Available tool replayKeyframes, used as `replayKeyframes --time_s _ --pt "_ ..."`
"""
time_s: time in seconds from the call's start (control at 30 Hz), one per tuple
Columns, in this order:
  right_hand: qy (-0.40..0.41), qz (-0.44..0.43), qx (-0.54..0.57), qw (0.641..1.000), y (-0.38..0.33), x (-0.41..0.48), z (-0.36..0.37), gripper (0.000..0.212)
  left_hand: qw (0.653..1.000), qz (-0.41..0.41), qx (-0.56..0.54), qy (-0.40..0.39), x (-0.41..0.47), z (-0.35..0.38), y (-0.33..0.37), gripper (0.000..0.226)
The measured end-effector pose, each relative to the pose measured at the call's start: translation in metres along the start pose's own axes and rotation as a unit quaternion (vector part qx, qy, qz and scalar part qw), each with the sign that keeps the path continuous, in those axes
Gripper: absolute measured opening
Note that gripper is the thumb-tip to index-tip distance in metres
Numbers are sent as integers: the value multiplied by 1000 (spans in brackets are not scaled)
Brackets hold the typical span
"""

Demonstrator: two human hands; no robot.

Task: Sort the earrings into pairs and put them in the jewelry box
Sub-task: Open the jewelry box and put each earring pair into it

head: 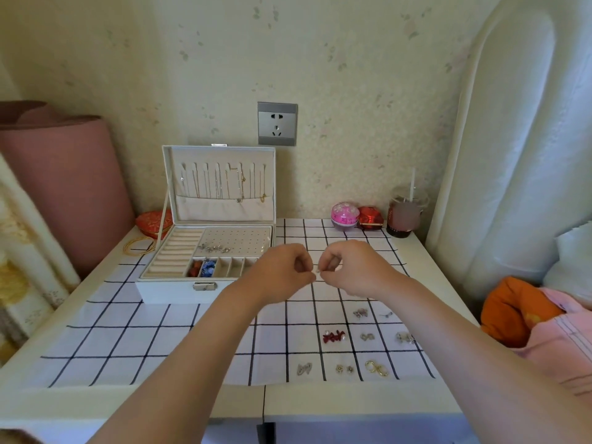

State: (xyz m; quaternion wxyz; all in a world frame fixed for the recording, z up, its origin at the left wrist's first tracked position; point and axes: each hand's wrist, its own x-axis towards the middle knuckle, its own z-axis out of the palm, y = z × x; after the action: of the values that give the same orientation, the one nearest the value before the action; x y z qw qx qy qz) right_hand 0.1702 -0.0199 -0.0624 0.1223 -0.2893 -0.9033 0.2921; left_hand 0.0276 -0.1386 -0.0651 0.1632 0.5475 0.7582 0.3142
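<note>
1. Nearest row, on the white cloth with a dark grid: a silver wing-shaped pair, a pair of small flower studs and a pair of gold hoops. Each pair lies in its own square. This spacing probably serves to keep matched sets from mixing.
2. Next rows: a pair of red bow earrings, a small silver pair and a silver cluster pair. Beyond them lie a silver butterfly pair and a thin single stud. All lie on the right half of the cloth, not yet boxed.
3. Mid-table, raised above the cloth: the left hand and right hand meet fingertip to fingertip. Both are curled tight and pinch one tiny silver earring between them. Which part each hand holds is too small to tell. The two-handed hold suggests work on the post or backing before insertion.
4. Just left of the hands: the open white jewelry box, with its lid upright. It stands near enough for a short transfer.
5. Inside the box: several silver earrings sit on the perforated panel. Red pieces and blue pieces fill the two leftmost small compartments. The other small compartments in view look vacant.
6. Farthest, by the wall: a pink egg-shaped container, a red faceted box and a lidded cup with a straw, all well apart from the work area.
</note>
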Motion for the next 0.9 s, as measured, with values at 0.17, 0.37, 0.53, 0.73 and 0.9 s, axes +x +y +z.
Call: replayKeyframes --time_s 0.17,0.37,0.53,0.73,0.9 --pt "43 -13 34 998 -22 20 11 15 997 -17 -48 50 -4 -27 -18 9" --pt "48 -4 86 995 -59 51 25 12 990 -52 -76 106 -12 -71 -48 8" --pt "56 -54 51 996 -95 85 38 12 979 -94 -109 145 -17 -101 -83 9" --pt "18 -82 47 995 -118 122 56 11 967 -110 -122 195 -20 -121 -119 4" --pt "2 -104 35 994 -126 144 80 11 956 -123 -133 232 -20 -130 -143 6"
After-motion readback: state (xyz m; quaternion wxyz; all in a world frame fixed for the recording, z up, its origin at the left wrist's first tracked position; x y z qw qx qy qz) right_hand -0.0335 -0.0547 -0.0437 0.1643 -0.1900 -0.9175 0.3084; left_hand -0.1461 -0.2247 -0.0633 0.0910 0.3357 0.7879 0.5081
